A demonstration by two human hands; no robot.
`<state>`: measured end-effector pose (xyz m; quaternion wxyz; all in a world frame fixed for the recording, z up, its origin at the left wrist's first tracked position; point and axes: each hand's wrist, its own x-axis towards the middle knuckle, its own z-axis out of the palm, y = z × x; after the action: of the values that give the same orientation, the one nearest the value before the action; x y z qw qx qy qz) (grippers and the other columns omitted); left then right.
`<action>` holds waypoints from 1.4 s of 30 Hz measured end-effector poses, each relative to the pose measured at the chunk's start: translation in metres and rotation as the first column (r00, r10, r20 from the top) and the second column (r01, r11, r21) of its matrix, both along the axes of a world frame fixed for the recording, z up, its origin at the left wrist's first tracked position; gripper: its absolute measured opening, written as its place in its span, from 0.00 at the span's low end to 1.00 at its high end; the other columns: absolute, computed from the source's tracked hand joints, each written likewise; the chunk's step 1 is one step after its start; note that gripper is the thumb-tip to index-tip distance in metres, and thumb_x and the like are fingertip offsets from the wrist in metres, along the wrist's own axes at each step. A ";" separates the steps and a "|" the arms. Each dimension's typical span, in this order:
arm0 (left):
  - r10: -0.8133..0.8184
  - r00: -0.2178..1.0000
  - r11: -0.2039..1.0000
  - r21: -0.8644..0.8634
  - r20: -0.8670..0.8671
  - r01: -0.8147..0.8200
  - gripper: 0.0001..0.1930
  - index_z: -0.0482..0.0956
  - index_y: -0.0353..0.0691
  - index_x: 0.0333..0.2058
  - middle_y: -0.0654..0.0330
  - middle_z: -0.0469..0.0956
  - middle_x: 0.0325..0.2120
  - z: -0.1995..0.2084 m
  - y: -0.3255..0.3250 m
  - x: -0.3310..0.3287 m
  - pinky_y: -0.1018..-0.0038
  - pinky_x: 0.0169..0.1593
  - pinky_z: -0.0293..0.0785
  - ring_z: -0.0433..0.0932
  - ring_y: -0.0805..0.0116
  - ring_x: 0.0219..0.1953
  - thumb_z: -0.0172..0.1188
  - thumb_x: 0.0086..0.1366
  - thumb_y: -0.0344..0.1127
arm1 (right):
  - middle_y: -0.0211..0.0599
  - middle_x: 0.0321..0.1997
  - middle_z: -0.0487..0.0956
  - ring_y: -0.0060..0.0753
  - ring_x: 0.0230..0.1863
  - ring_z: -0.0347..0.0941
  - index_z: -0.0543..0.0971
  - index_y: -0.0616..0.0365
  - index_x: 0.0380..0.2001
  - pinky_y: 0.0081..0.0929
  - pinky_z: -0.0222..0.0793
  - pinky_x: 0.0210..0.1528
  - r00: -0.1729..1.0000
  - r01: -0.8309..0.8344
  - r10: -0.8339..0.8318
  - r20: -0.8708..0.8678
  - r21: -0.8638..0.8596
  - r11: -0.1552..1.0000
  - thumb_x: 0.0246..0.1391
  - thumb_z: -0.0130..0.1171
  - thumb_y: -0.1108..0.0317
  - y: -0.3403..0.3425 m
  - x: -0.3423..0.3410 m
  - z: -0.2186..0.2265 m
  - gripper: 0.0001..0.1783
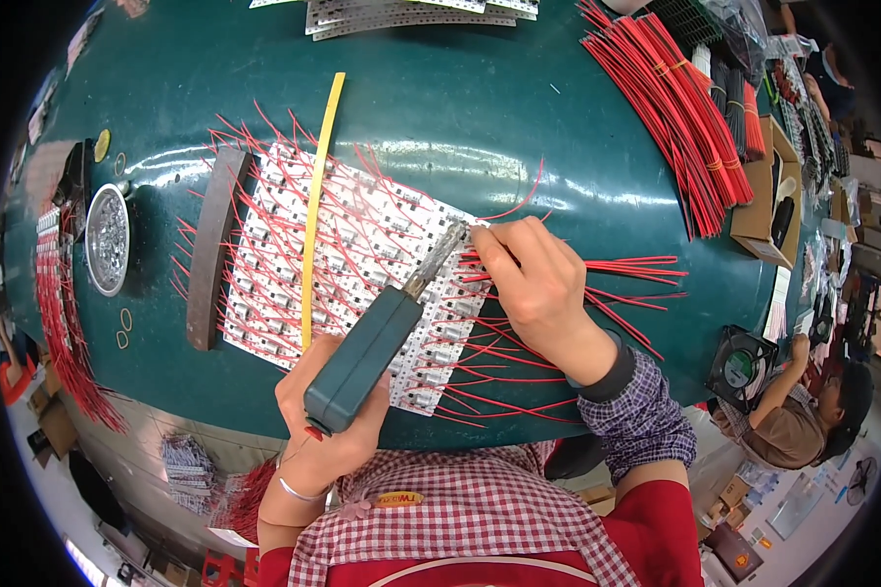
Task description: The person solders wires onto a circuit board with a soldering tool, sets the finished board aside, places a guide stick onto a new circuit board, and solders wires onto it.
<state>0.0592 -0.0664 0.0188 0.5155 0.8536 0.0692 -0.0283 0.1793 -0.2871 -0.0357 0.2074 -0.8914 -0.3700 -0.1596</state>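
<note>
A white panel of circuit boards (362,220) lies tilted on the table, many thin red wires rising from it. My left hand (328,411) is wrapped round the dark green handle of a soldering gun (367,352). Its metal tip reaches the panel's upper right edge, beside the fingertips of my right hand (529,279). That hand is closed in a pinch on red wires (631,262), whose ends stick out to its right. Its fingers hide the pinched ends, and contact between tip and wire cannot be made out.
A dark metal bar (215,249) and a yellow strip (321,196) lie across the panel. To the left stands a round metal dish (108,240). Bundled red wires (671,117), a cardboard box (764,230) and a fan (739,367) are at the right, near another person (793,421).
</note>
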 end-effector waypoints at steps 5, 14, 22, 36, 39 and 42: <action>0.083 0.993 0.995 -0.064 0.089 -0.078 0.10 0.81 0.28 0.36 0.53 0.78 0.29 -0.008 -0.001 -0.010 0.75 0.32 0.73 0.76 0.66 0.25 0.65 0.53 0.19 | 0.33 0.32 0.77 0.31 0.29 0.74 0.81 0.63 0.38 0.26 0.67 0.25 1.000 0.008 -0.008 0.015 -0.009 1.000 0.39 0.62 0.77 0.000 0.000 0.000 0.17; 0.098 0.995 0.989 -0.111 0.018 -0.096 0.11 0.80 0.28 0.38 0.53 0.79 0.31 -0.004 -0.003 -0.011 0.74 0.35 0.74 0.77 0.66 0.27 0.65 0.53 0.19 | 0.32 0.31 0.77 0.31 0.28 0.74 0.82 0.62 0.38 0.27 0.67 0.24 1.000 0.008 -0.008 0.002 0.027 1.000 0.39 0.62 0.78 0.000 -0.001 -0.003 0.17; 0.063 0.998 0.996 -0.059 -0.011 -0.064 0.11 0.79 0.29 0.37 0.54 0.78 0.30 0.000 -0.006 -0.008 0.74 0.36 0.74 0.77 0.66 0.28 0.64 0.53 0.19 | 0.33 0.31 0.76 0.31 0.28 0.74 0.82 0.62 0.36 0.27 0.67 0.23 1.000 -0.014 0.016 -0.019 0.100 0.995 0.37 0.61 0.81 -0.001 0.002 -0.005 0.17; -0.028 0.999 0.998 -0.059 0.023 0.029 0.16 0.77 0.29 0.39 0.51 0.77 0.32 0.007 -0.006 -0.010 0.72 0.38 0.76 0.80 0.58 0.31 0.65 0.49 0.20 | 0.36 0.33 0.76 0.33 0.29 0.74 0.80 0.66 0.37 0.27 0.68 0.25 0.999 -0.046 0.046 0.027 0.014 0.999 0.39 0.63 0.77 0.002 -0.001 -0.003 0.17; -0.019 0.999 0.994 -0.106 -0.030 0.015 0.16 0.77 0.29 0.39 0.51 0.78 0.32 0.005 -0.005 -0.011 0.72 0.37 0.76 0.80 0.59 0.30 0.66 0.49 0.20 | 0.36 0.33 0.76 0.33 0.29 0.73 0.80 0.66 0.38 0.27 0.68 0.26 0.999 -0.042 0.042 0.029 0.000 0.999 0.39 0.63 0.77 0.002 -0.002 -0.002 0.17; -0.012 1.000 0.996 -0.086 -0.009 0.011 0.14 0.78 0.30 0.37 0.51 0.78 0.31 0.001 -0.005 -0.016 0.72 0.36 0.76 0.79 0.58 0.29 0.65 0.49 0.19 | 0.36 0.33 0.76 0.33 0.30 0.74 0.80 0.66 0.38 0.27 0.68 0.26 0.999 -0.037 0.038 0.027 -0.013 0.999 0.39 0.62 0.77 0.002 -0.002 -0.001 0.17</action>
<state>0.0434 -0.0712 0.0201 0.5512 0.8309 0.0654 -0.0385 0.1770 -0.2851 -0.0364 0.2000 -0.8834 -0.3903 -0.1654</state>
